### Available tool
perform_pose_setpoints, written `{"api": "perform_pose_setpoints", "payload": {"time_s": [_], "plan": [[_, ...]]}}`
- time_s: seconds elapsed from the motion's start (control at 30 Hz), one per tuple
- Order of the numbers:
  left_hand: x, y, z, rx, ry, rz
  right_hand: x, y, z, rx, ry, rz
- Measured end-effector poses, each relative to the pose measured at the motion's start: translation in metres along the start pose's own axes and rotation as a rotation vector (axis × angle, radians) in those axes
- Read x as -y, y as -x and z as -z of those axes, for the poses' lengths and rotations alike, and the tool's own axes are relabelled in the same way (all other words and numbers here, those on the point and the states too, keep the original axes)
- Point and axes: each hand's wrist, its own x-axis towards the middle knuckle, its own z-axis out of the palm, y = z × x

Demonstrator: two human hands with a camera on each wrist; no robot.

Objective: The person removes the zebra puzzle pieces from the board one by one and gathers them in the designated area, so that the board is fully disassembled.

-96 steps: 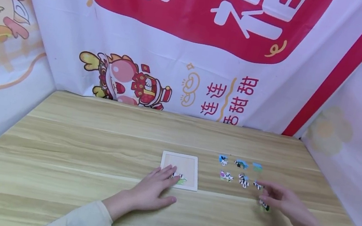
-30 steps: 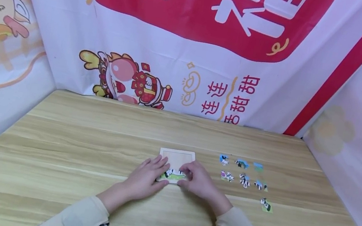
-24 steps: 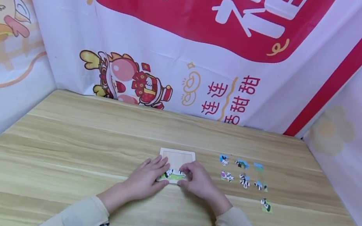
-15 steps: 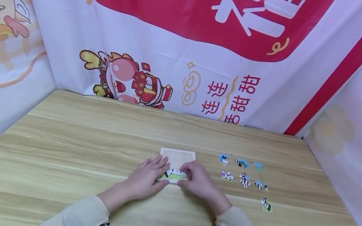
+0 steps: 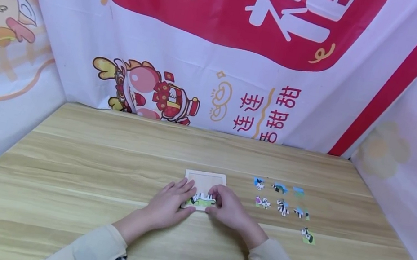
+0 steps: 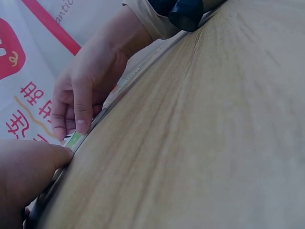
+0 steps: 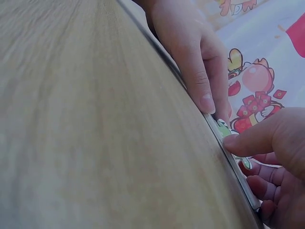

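A small square puzzle tray (image 5: 206, 174) with a pale rim lies flat on the table. Jigsaw pieces (image 5: 201, 201) with black-and-white animal parts over green fill its near edge; the upper part shows bare wood. My left hand (image 5: 169, 200) rests with extended fingers over the tray's left side, its thumb at the near rim. At the lower right corner my right hand (image 5: 232, 207) pinches a jigsaw piece (image 7: 245, 163) between thumb and curled fingers, which largely hide it. In the left wrist view, the right fingertips reach down to the tray's edge beside a green patch.
Several loose jigsaw pieces lie right of the tray in two rows, among them a blue-and-white piece (image 5: 259, 183) and a striped piece (image 5: 283, 207). A panda-like piece (image 5: 308, 236) sits nearer. A printed cloth (image 5: 187, 54) hangs behind the wooden table (image 5: 106, 155).
My right hand has moved left from the loose pieces to the tray's lower right corner. The tray and left hand have shifted slightly left. Over the last second both hands stay nearly still.
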Motion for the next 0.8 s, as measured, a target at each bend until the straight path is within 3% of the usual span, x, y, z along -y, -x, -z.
{"api": "perform_pose_setpoints", "payload": {"time_s": [0.8], "plan": [[0.0001, -0.0007, -0.0002, -0.020, 0.008, -0.002, -0.0020, -0.0006, -0.0003, -0.017, -0.025, -0.011]]}}
